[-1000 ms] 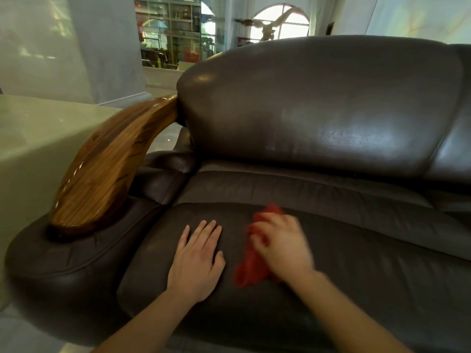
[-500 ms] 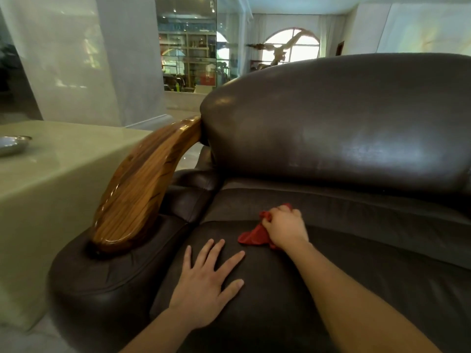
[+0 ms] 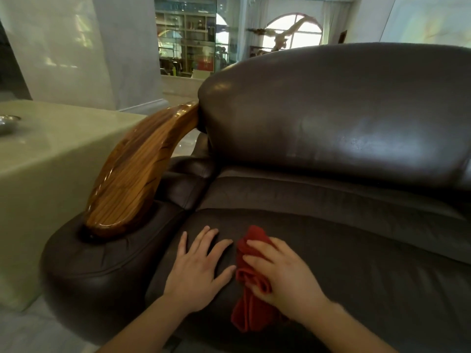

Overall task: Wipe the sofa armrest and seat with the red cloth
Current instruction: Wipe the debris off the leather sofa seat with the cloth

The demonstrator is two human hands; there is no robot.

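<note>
Left hand: flat on the sofa seat, palm down; fingers spread and straight, grasping nothing; thumb tip just beside the red cloth
Right hand: pressed down on the red cloth; fingers curled over the bunched fabric, gripping it against the seat
Red cloth: crumpled on the front part of the seat, between the two hands; one end sticks out past the right fingertips toward the backrest, the other trails out under the wrist toward the seat's front edge
Seat: dark brown leather, dull sheen; creased along the seam at the back
Armrest: padded dark leather roll to the left of the seat, apart from both hands; a glossy striped wooden rail rises from its top and curves up to the backrest
Backrest: thick leather cushion with soft light reflections
Side table: pale green stone-like block just beside the armrest; the rim of a metal dish shows at the left edge
Writing: no brand, label or lettering can be read anywhere; the shelves far behind are too blurred to make out
</note>
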